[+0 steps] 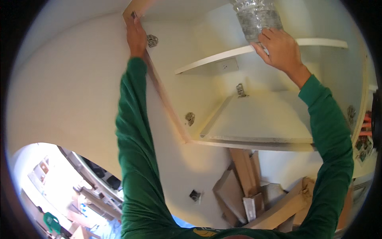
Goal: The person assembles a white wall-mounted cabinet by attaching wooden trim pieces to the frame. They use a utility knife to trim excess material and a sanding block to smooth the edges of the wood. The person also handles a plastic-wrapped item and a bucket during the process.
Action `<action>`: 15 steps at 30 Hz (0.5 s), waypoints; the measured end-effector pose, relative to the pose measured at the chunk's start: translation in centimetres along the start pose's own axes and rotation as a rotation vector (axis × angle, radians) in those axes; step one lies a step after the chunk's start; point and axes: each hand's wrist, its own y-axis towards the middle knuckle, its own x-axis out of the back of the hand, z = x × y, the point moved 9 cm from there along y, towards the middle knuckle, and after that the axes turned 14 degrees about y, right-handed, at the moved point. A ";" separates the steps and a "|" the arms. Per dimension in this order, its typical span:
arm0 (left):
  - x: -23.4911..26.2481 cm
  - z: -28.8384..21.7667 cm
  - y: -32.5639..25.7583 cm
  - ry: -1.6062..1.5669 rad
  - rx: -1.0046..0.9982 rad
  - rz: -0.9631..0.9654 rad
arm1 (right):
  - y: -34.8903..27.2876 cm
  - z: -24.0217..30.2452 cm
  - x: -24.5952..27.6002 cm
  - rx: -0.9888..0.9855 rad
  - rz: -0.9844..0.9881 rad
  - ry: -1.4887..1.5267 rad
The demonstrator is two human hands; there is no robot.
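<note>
Both arms raised overhead. Left hand (136, 36), 11 o'clock, fingers curled gripping cabinet side panel (167, 103) edge. Right hand (281, 51), 1 o'clock, fingers spread, pressed against foil duct (254, 16) above shelf (223, 59).

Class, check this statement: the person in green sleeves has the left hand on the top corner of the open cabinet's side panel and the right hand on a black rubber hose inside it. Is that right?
Not quite. The head view shows the right hand on a silvery foil duct, not a black rubber hose. The rest stands: the left hand rests on the top corner of the cabinet's side panel, and both sleeves are green.
</note>
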 end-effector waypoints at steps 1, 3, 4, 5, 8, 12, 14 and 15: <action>0.9 0.5 -3.2 0.020 -0.009 -0.087 | 0.2 0.8 0.0 0.020 0.017 0.011; 1.0 -2.7 2.0 0.058 -0.112 -0.043 | -0.5 -0.5 1.3 -0.061 -0.085 -0.001; 0.7 -1.9 1.4 0.076 -0.082 -0.022 | -0.7 -0.4 0.9 -0.053 -0.079 0.014; 0.1 -0.5 2.1 0.100 -0.014 0.045 | -0.9 -0.1 0.5 -0.045 -0.072 0.027; -0.7 1.7 5.2 0.097 0.118 0.165 | -1.0 0.6 0.5 -0.014 -0.128 0.097; -0.2 -1.1 -1.2 0.027 0.012 0.116 | -0.2 0.9 2.1 0.022 -0.118 0.058; -0.8 -0.3 -3.0 -0.070 0.080 0.188 | -0.3 1.0 2.4 0.034 -0.077 0.062; -0.8 -1.2 -1.1 -0.033 0.028 0.175 | -0.2 0.8 3.0 0.032 -0.095 0.057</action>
